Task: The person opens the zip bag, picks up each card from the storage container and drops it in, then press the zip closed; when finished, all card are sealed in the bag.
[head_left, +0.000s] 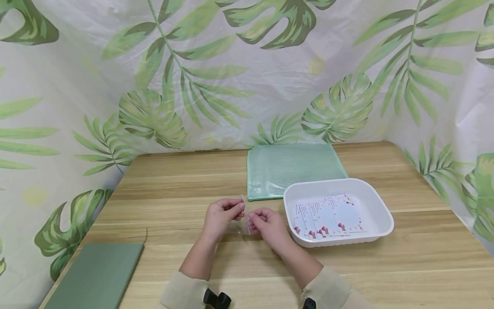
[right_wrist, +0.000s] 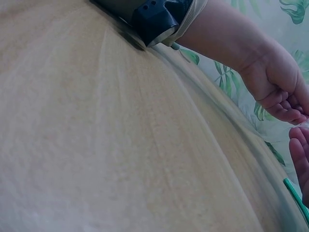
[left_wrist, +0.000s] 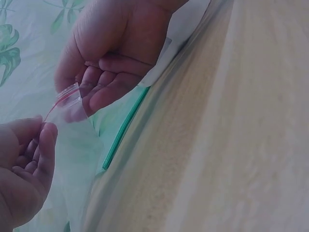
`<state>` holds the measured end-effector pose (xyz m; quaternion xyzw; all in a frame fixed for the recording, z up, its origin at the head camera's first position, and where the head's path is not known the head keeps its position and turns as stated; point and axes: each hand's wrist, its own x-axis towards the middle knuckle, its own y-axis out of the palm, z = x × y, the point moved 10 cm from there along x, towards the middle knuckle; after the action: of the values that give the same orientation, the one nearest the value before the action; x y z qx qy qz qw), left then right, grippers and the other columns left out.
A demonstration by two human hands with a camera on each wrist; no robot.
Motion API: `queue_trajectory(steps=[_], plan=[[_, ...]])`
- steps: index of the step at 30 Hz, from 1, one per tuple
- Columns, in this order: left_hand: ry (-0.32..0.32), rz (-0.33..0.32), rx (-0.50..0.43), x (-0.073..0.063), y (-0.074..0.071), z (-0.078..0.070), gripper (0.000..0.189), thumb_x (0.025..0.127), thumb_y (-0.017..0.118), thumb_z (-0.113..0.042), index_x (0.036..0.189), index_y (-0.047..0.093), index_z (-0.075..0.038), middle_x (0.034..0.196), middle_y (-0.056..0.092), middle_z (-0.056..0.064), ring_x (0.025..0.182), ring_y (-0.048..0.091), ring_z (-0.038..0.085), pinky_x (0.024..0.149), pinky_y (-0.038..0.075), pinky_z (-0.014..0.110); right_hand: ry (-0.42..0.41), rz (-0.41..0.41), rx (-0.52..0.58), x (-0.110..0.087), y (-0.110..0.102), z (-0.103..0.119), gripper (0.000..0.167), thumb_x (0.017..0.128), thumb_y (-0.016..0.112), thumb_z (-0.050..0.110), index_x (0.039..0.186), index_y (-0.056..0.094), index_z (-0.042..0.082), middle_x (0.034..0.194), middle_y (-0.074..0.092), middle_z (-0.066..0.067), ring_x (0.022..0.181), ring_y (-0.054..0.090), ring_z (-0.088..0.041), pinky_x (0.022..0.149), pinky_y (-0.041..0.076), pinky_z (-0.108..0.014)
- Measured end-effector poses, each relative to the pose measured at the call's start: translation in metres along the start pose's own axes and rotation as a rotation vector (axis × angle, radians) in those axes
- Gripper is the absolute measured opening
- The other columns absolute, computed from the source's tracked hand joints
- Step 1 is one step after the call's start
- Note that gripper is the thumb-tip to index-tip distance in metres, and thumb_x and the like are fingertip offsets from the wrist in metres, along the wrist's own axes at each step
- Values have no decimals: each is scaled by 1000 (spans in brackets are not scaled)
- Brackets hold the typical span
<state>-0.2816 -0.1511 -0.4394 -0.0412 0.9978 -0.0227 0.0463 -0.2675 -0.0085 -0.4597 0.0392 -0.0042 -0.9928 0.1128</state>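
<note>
Both hands pinch a small clear zip-lock bag (left_wrist: 71, 107) with a red line along its top. In the head view my left hand (head_left: 221, 218) grips one end of the bag's top edge between thumb and fingers. My right hand (head_left: 271, 227) pinches the other side, its fingers curled. The left wrist view has the left hand (left_wrist: 24, 171) at the lower left and the right hand (left_wrist: 113, 53) above it, the bag stretched between them. Only part of the right hand (right_wrist: 300, 157) shows at the edge of the right wrist view.
Right of the hands stands a white tray (head_left: 380, 219) with several printed cards (head_left: 324, 216) in it. Behind lies a green mesh zip pouch (head_left: 293, 167). A grey-green folder-like board (head_left: 96, 274) lies at the table's left edge. A leaf-printed sheet (head_left: 247, 77) hangs around the wooden table (head_left: 185, 171).
</note>
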Motion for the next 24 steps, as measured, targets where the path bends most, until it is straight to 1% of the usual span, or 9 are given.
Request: queue_trajectory(steps=[4,8,11,13,16,20,24], plan=[[2,-3,14,0,-1,0,22,88,68,0,105,69,13,86,72,13,65,64,7,63,56,21,10,-1,9,0,0,-1,18,92,61,6,99,64,-10,84,72,-16,70,66,-9,69,59,-29],[7,-12,48,-1,-1,-1,21,87,69,-2,104,70,11,88,72,13,65,64,8,64,55,21,15,19,-8,0,1,-1,23,87,64,4,105,67,-10,88,73,-17,71,68,-10,70,59,-29],[17,-11,110,-2,-2,-3,21,88,69,-4,104,71,9,93,72,14,67,64,7,65,56,21,6,19,-30,-1,1,-1,27,86,65,4,109,68,-10,93,74,-20,72,69,-10,70,59,-30],[19,-6,157,-3,-4,-5,22,88,69,-6,104,71,8,96,72,16,67,64,7,66,56,22,10,-2,-42,-1,-1,-1,27,87,64,5,109,69,-10,94,74,-21,73,68,-9,70,59,-28],[23,2,223,-2,-10,-7,22,88,68,-7,105,71,8,98,72,18,68,64,7,67,57,23,37,-39,-26,0,-5,-4,28,87,63,5,110,69,-9,92,74,-19,72,67,-7,69,58,-26],[26,22,293,-3,-17,-13,22,87,68,-7,103,72,7,96,74,17,67,65,8,67,57,25,60,-63,5,1,-8,-6,29,87,64,5,112,68,-9,92,74,-19,71,67,-6,69,58,-24],[30,37,348,-5,-19,-20,21,86,67,-8,101,72,6,89,73,13,64,63,9,64,54,24,55,-62,-21,0,-7,-3,29,87,64,7,112,69,-8,95,74,-18,71,67,-7,69,59,-25]])
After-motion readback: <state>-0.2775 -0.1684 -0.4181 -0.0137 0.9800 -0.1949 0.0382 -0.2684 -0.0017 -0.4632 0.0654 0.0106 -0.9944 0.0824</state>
